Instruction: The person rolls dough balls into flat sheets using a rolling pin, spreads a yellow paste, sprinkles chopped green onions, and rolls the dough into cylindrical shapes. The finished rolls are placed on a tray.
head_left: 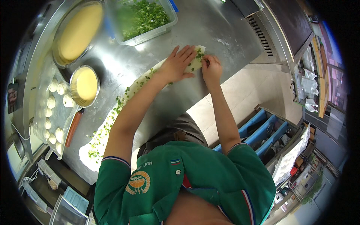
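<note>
We lay our left hand [178, 64] open, fingers outstretched, over the far part of a long dough strip [140, 80] dotted with chopped green onion [95, 150], which runs from beneath that palm back toward our left. Just right of it, our right hand [212, 69] is curled at the strip's far end, fingertips drawn together; what they pinch, we cannot tell. Beyond the left hand sits a clear tub [152, 39] of more onion.

Scallions [119, 102] on dough strip [130, 93]
</note>
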`<action>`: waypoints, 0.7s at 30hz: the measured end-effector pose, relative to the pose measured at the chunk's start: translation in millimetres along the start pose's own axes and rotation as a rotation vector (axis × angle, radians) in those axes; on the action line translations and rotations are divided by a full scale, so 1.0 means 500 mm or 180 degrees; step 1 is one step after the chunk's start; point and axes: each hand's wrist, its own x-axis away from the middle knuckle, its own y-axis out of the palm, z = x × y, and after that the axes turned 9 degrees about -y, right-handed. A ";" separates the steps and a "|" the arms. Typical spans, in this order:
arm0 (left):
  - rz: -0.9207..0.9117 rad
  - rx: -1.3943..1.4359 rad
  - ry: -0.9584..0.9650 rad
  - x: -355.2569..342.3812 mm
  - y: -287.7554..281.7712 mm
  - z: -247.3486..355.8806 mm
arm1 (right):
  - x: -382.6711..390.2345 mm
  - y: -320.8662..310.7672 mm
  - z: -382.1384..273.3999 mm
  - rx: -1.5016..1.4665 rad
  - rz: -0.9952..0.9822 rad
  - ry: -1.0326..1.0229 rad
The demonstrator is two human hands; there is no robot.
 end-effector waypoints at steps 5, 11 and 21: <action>-0.0166 0.0662 -0.0490 0.012 -0.003 -0.039 | -0.010 -0.025 -0.066 -0.0988 -0.0364 -0.0504; -0.0225 0.0403 -0.1119 0.139 -0.097 -0.062 | -0.066 0.009 0.013 0.0149 0.0277 -0.0845; -0.0441 0.0284 -0.1322 0.322 -0.181 -0.067 | 0.048 0.014 -0.091 -0.0121 -0.0569 -0.2369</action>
